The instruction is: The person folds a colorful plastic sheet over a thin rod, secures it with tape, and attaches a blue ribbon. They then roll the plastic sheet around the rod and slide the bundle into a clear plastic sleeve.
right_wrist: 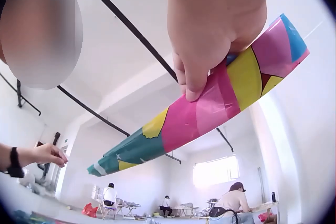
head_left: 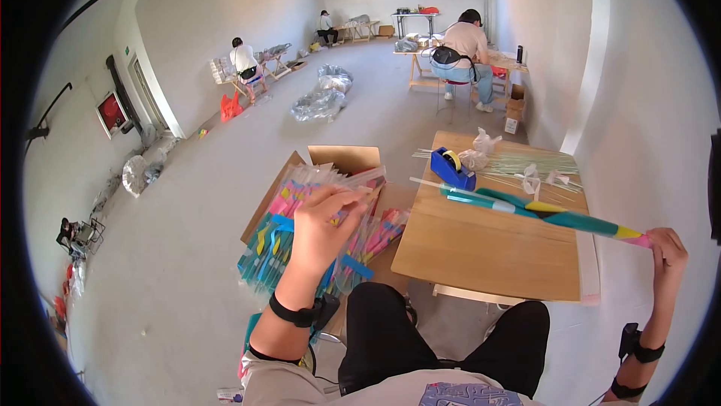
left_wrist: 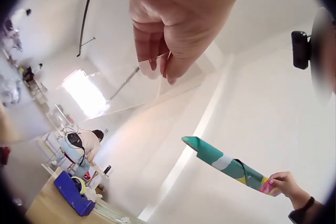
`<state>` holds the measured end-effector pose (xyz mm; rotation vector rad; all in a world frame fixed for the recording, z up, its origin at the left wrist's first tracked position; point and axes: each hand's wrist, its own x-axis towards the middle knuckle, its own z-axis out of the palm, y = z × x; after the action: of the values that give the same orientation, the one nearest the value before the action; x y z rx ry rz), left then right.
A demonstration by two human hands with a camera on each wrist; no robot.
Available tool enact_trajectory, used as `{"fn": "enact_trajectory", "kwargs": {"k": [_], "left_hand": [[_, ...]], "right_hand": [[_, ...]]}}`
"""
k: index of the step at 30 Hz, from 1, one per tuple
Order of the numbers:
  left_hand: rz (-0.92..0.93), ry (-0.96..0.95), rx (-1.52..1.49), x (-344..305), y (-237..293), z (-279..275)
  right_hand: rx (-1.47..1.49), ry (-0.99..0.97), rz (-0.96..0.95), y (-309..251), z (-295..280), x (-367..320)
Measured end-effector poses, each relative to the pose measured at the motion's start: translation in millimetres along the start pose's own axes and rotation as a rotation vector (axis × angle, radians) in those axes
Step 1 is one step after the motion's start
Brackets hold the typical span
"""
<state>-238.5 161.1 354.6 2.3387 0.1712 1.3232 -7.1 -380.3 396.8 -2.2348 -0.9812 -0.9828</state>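
Head view: we are pinching a sleeve (head_left: 359,182) in the left grip (head_left: 323,229) beside the table (head_left: 481,256), holding the roll (head_left: 526,209), pinched in the right grip (head_left: 665,252), level.

Wooden table (head_left: 488,252), blue tape dispenser (head_left: 452,169), thin sticks (head_left: 526,163), crumpled bags (head_left: 479,152)

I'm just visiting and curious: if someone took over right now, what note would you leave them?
Left hand: pinches a clear sleeve above the box of bagged rolls.
Right hand: grips the pink end of a colourful roll, held over the table.
Done: this roll is rolled up; others lie bagged in the box.
Left: this roll is not yet in the sleeve.
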Motion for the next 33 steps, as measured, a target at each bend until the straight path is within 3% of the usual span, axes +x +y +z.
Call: {"fn": "enact_trajectory", "kwargs": {"k": [5,7,10,17,22,26,28,33], "left_hand": [[-0.116,-0.003,-0.018,-44.4,-25.7,4.9],[-0.347,0.103,-0.170,-62.0,-34.2,10.6],[-0.490,0.242,-0.307,-82.4,-40.9,19.7],[-0.597,0.301,-0.514,-119.5,-47.0,30.5],[-0.772,0.245,-0.556,-144.3,-49.5,37.4],[-0.712,0.230,-0.430,-157.2,-55.6,43.5],[-0.646,0.194,-0.221,-157.0,-52.2,44.1],[-0.584,0.167,-0.236,-159.0,-53.2,45.6]], "right_hand": [[-0.029,-0.020,-0.054,-3.2,-6.4,-3.5],[-0.097,-0.014,-0.124,-6.5,-5.2,-8.2],[-0.140,-0.006,-0.156,-12.4,-2.7,-15.6],[-0.204,-0.072,-0.222,-16.2,-6.3,-26.6],[-0.297,-0.089,-0.341,-12.0,-7.9,-27.1],[-0.359,-0.087,-0.361,-9.8,-7.2,-29.3],[-0.373,-0.076,-0.352,-3.2,-7.1,-32.7],[-0.336,-0.113,-0.374,-3.4,-6.9,-34.8]]}}
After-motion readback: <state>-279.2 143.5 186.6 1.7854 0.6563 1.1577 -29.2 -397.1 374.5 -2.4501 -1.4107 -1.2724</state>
